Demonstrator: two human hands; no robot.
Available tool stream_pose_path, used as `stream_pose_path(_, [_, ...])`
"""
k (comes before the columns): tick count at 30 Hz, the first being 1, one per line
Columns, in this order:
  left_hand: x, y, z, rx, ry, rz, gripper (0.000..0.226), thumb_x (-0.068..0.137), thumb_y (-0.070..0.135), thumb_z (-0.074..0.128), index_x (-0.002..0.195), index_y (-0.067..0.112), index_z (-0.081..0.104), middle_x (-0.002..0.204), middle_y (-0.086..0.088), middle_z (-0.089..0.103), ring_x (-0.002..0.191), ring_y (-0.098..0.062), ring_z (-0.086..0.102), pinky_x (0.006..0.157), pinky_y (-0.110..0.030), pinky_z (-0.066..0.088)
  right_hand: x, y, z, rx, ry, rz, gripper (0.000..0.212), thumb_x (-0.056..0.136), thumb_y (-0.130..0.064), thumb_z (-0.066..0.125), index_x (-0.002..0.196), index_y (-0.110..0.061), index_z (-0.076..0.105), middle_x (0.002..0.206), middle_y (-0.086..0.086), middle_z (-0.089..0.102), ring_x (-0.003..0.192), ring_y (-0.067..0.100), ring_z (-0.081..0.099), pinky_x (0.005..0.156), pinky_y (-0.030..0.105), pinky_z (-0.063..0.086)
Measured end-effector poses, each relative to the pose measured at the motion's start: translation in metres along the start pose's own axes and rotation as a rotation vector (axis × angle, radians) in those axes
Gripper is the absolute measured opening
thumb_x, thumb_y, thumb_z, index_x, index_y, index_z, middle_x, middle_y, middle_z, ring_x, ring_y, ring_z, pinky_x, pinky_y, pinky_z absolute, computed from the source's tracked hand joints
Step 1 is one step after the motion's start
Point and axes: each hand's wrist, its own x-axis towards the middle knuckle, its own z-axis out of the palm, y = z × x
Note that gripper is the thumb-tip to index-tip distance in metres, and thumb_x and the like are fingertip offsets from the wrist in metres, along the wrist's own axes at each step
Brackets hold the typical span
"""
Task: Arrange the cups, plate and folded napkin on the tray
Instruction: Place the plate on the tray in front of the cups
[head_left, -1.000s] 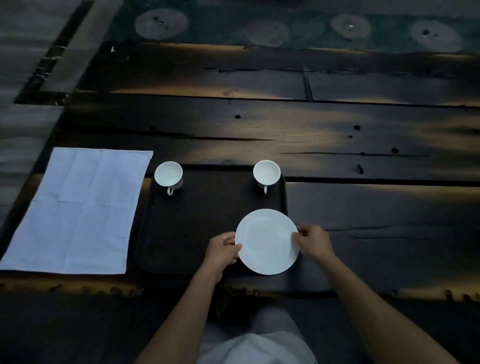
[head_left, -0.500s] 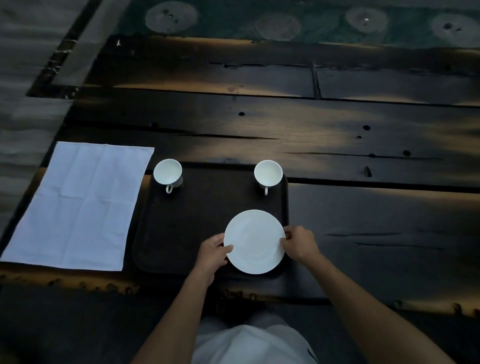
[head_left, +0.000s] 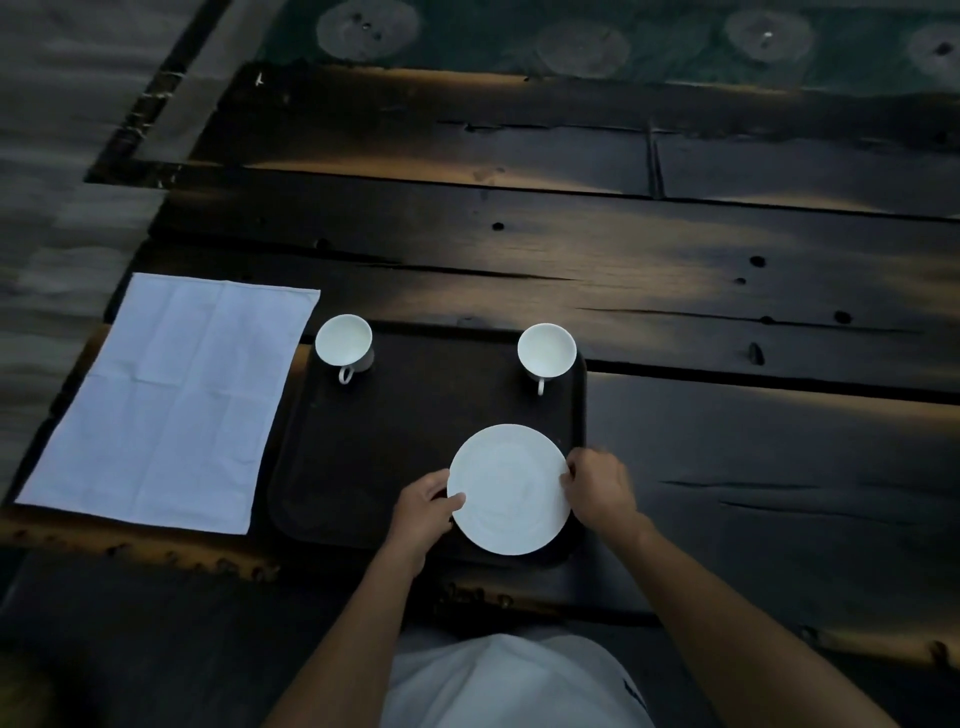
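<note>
- The plate (head_left: 508, 488) is shifting left from where it was a second ago and now lies within the near right corner of the tray (head_left: 395, 441).
- The left hand (head_left: 423, 512) and right hand (head_left: 600, 486) are pinching its opposite edges.
- The left cup (head_left: 344, 345) and right cup (head_left: 546, 351) are standing at the tray's far corners.
- The napkin (head_left: 166, 400) is lying flat on the table (head_left: 727, 467), left of the tray.

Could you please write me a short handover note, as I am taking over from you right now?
Hands: left hand and right hand both grip the plate by its rim, at the near right of the tray.
Done: left cup and right cup stand upright at the tray's far corners.
Left: let go of the plate. The napkin lies spread flat on the table, left of the tray; fold it and set it on the tray.
</note>
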Motion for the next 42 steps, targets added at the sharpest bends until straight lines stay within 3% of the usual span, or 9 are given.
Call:
stream_pose_path(3, [0.001, -0.002, 0.0, 0.038, 0.005, -0.013, 0.034, 0.092, 0.008, 0.068, 0.112, 0.036, 0.065, 0.115, 0.019, 0.066, 0.103, -0.002, 0.063, 0.074, -0.029, 0.054, 0.004, 0.001, -0.002, -0.004, 0.013, -0.026, 0.021, 0.091, -0.016, 0.057, 0.109, -0.01, 0.067, 0.12, 0.014, 0.061, 0.109, 0.035, 0.061, 0.089, 0.036, 0.049])
stream_pose_path(7, [-0.001, -0.006, 0.002, 0.185, 0.107, -0.005, 0.043, 0.089, 0.011, 0.07, 0.13, 0.02, 0.061, 0.12, -0.001, 0.067, 0.111, -0.019, 0.063, 0.098, -0.037, 0.051, 0.01, 0.005, -0.002, 0.02, 0.035, -0.083, 0.033, 0.09, -0.015, 0.061, 0.121, -0.011, 0.07, 0.123, 0.012, 0.05, 0.12, 0.031, 0.05, 0.102, 0.031, 0.043])
stream_pose_path(11, [-0.005, -0.011, 0.005, 0.237, 0.096, -0.039, 0.036, 0.087, 0.014, 0.067, 0.117, 0.032, 0.068, 0.098, 0.001, 0.074, 0.101, -0.018, 0.069, 0.095, -0.038, 0.053, 0.016, 0.007, -0.004, 0.081, 0.032, -0.08, 0.021, 0.088, -0.011, 0.064, 0.104, -0.009, 0.078, 0.118, 0.01, 0.049, 0.111, 0.028, 0.056, 0.092, 0.024, 0.043])
stream_pose_path(21, [0.0, -0.021, 0.009, 0.227, 0.09, -0.048, 0.047, 0.079, 0.023, 0.063, 0.118, 0.049, 0.068, 0.092, 0.011, 0.076, 0.106, -0.018, 0.067, 0.109, -0.052, 0.042, 0.021, 0.011, -0.01, 0.115, 0.027, -0.093, 0.02, 0.084, -0.009, 0.064, 0.094, -0.011, 0.082, 0.105, 0.012, 0.058, 0.1, 0.022, 0.051, 0.079, 0.022, 0.037])
stream_pose_path(24, [0.002, -0.023, 0.009, 0.222, 0.09, -0.04, 0.049, 0.085, 0.017, 0.064, 0.125, 0.046, 0.066, 0.091, 0.004, 0.075, 0.103, -0.018, 0.068, 0.109, -0.05, 0.043, 0.02, 0.01, -0.01, 0.12, 0.018, -0.093, 0.021, 0.084, -0.008, 0.063, 0.092, -0.012, 0.082, 0.097, 0.015, 0.063, 0.095, 0.018, 0.043, 0.073, 0.02, 0.029])
stream_pose_path(30, [0.002, -0.022, 0.012, 0.241, 0.058, -0.006, 0.052, 0.085, 0.017, 0.062, 0.128, 0.047, 0.064, 0.099, 0.008, 0.074, 0.111, -0.019, 0.063, 0.11, -0.052, 0.04, 0.017, 0.009, -0.01, 0.096, 0.005, -0.086, 0.021, 0.088, -0.007, 0.06, 0.093, -0.006, 0.08, 0.104, 0.017, 0.063, 0.091, 0.017, 0.039, 0.079, 0.025, 0.037])
stream_pose_path(35, [0.004, -0.022, 0.01, 0.241, 0.043, -0.024, 0.061, 0.089, 0.024, 0.065, 0.146, 0.035, 0.048, 0.107, 0.012, 0.069, 0.119, -0.02, 0.06, 0.113, -0.05, 0.037, 0.01, 0.002, -0.009, 0.126, -0.017, -0.029, 0.021, 0.09, -0.01, 0.057, 0.09, 0.002, 0.074, 0.109, 0.019, 0.063, 0.104, 0.025, 0.05, 0.083, 0.026, 0.04])
stream_pose_path(37, [0.005, -0.024, 0.007, 0.219, 0.033, -0.029, 0.068, 0.091, 0.025, 0.067, 0.153, 0.027, 0.04, 0.116, 0.008, 0.067, 0.122, -0.02, 0.058, 0.114, -0.046, 0.038, 0.006, 0.0, -0.007, 0.107, -0.02, -0.022, 0.026, 0.093, -0.017, 0.058, 0.099, 0.003, 0.073, 0.116, 0.02, 0.061, 0.116, 0.028, 0.051, 0.094, 0.028, 0.042])
stream_pose_path(42, [0.001, -0.03, -0.014, 0.167, 0.033, 0.022, 0.061, 0.091, 0.025, 0.069, 0.148, 0.028, 0.048, 0.122, 0.003, 0.064, 0.113, -0.014, 0.061, 0.095, -0.026, 0.044, -0.012, -0.016, 0.002, 0.063, 0.0, -0.023, 0.045, 0.097, -0.027, 0.059, 0.129, 0.004, 0.057, 0.143, 0.021, 0.045, 0.135, 0.035, 0.042, 0.112, 0.032, 0.036])
